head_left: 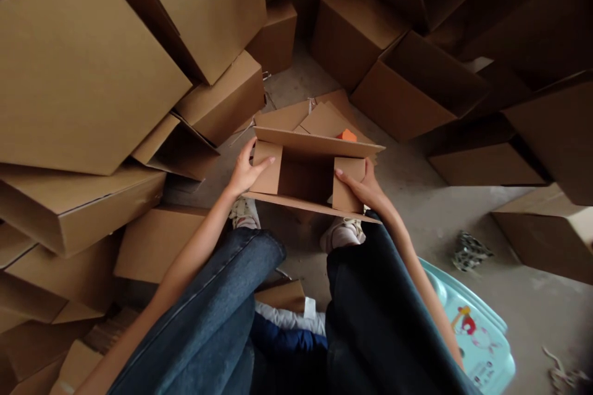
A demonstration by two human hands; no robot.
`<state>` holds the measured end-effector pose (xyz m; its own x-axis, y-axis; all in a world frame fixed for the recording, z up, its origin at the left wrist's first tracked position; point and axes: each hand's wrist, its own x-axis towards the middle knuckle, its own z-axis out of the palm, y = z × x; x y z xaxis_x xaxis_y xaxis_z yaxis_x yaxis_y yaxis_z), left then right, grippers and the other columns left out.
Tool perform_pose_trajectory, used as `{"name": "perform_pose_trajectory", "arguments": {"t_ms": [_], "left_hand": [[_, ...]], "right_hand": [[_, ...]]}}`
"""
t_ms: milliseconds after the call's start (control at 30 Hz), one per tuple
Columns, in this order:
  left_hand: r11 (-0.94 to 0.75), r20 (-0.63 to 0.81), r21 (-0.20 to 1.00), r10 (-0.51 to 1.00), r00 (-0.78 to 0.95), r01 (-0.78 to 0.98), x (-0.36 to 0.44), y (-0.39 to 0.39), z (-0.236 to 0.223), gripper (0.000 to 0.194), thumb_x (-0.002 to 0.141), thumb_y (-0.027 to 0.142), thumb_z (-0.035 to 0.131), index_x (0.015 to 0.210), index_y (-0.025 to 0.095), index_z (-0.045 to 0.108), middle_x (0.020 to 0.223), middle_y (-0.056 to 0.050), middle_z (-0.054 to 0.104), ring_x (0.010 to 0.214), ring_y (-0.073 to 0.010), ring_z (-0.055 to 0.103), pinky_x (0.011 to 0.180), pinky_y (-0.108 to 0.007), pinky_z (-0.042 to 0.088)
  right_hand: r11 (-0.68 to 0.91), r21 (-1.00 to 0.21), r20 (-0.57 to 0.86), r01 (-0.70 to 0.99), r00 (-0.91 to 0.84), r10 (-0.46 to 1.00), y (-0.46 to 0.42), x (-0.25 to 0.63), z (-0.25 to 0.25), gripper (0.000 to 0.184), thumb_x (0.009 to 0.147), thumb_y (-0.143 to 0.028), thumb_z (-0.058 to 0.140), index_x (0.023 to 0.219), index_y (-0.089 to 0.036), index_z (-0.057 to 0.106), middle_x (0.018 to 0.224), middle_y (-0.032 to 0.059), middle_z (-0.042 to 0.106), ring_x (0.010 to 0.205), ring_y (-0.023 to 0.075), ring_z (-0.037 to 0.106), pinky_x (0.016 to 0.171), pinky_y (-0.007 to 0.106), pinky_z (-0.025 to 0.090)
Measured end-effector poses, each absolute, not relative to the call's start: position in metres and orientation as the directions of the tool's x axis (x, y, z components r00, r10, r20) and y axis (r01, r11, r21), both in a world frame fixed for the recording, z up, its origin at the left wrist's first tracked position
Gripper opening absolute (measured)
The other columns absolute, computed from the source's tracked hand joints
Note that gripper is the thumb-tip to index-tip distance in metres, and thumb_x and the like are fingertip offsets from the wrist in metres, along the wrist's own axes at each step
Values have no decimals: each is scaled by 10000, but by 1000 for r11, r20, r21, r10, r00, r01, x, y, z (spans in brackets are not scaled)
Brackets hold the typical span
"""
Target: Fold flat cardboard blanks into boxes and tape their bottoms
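Note:
Between my knees and the floor I hold a brown cardboard box (306, 174) with its mouth facing up. Its two short end flaps are folded inward, while the long flaps stand out along the far and near sides. My left hand (248, 171) grips the left end, thumb lying over the left end flap (267, 178). At the other end my right hand (364, 184) is wrapped round the side, thumb pressed on the right end flap (348, 174). The inside of the box is in shadow. Beyond it lie flattened cardboard pieces (287, 116) and a small orange object (346, 135).
Large boxes (69, 68) are piled on the left, and more open boxes (412, 86) stand at the far right. A turquoise plastic stool or lid (482, 336) with a cartoon print sits by my right leg. A crumpled patterned scrap (470, 251) lies on the concrete floor.

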<state>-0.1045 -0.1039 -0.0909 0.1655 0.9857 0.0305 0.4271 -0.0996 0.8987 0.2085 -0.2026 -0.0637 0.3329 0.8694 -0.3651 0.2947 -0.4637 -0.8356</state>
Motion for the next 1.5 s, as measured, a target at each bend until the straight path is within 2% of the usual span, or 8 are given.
{"name": "perform_pose_trajectory", "arguments": {"t_ms": [233, 400, 467, 600, 667, 833, 967, 1500], "left_hand": [[-50, -3, 919, 991, 132, 391, -105, -110, -89, 731, 705, 546, 821, 1318, 253, 551, 1339, -117, 632, 1190, -306, 640, 1038, -526, 509], [-45, -23, 917, 986, 166, 396, -107, -106, -86, 726, 696, 556, 822, 1303, 249, 566, 1307, -116, 648, 1142, -308, 664, 1008, -538, 528], [-52, -14, 913, 987, 158, 404, -107, -106, -84, 722, 693, 565, 820, 1293, 249, 571, 1274, -111, 664, 1147, -307, 659, 1012, -544, 522], [-59, -3, 915, 988, 154, 399, -103, -106, -82, 728, 690, 578, 816, 1291, 251, 567, 1251, -98, 671, 1140, -297, 657, 1021, -540, 514], [-66, 3, 915, 988, 157, 398, -102, -106, -81, 730, 684, 574, 819, 1286, 247, 569, 1261, -96, 664, 1146, -294, 651, 1029, -531, 509], [-60, 7, 915, 991, 131, 399, -101, -106, -82, 684, 687, 537, 823, 1260, 254, 578, 1250, -89, 666, 1124, -285, 655, 1029, -509, 514], [-73, 30, 922, 992, 119, 381, -100, -106, -83, 632, 685, 507, 828, 1220, 265, 593, 1224, -74, 671, 1127, -277, 651, 1052, -499, 500], [-66, 26, 939, 992, 123, 339, -97, -108, -80, 712, 652, 611, 819, 1221, 244, 598, 1233, -97, 677, 1119, -280, 658, 1019, -484, 519]], "right_hand": [[-470, -857, -391, 212, 325, 861, -215, 205, -67, 1357, 571, -744, 778, 1570, -229, 17, 1512, 204, 405, 1365, 350, 468, 1139, 519, 412], [-341, -843, -209, 415, 332, 920, -227, 216, -61, 1368, 558, -721, 813, 1582, -263, 29, 1572, 187, 268, 1466, 383, 296, 1189, 600, 289], [-297, -818, -121, 494, 356, 926, -234, 215, -43, 1210, 615, -706, 792, 1563, -250, 193, 1561, 178, 307, 1463, 382, 300, 1183, 606, 289], [-270, -838, -138, 474, 294, 946, -248, 198, 11, 536, 897, -649, 537, 1237, -242, 609, 1275, 109, 653, 1214, 284, 597, 1032, 499, 474], [-236, -816, -146, 528, 206, 968, -253, 185, 33, 472, 954, -627, 458, 1112, -232, 662, 1118, 75, 731, 1068, 241, 672, 947, 411, 505], [-89, -434, -269, 897, -34, 963, -258, 155, 53, 662, 888, -780, 391, 1013, -204, 693, 935, 93, 760, 888, 264, 699, 773, 348, 445], [55, -212, -293, 976, -117, 949, -251, 136, 48, 770, 916, -776, 200, 974, -171, 672, 894, 141, 742, 836, 269, 691, 724, 345, 394], [100, -260, -321, 960, -184, 929, -225, 132, 37, 829, 865, -819, 198, 889, -182, 729, 894, 109, 750, 776, 227, 686, 582, 300, 307]]}}
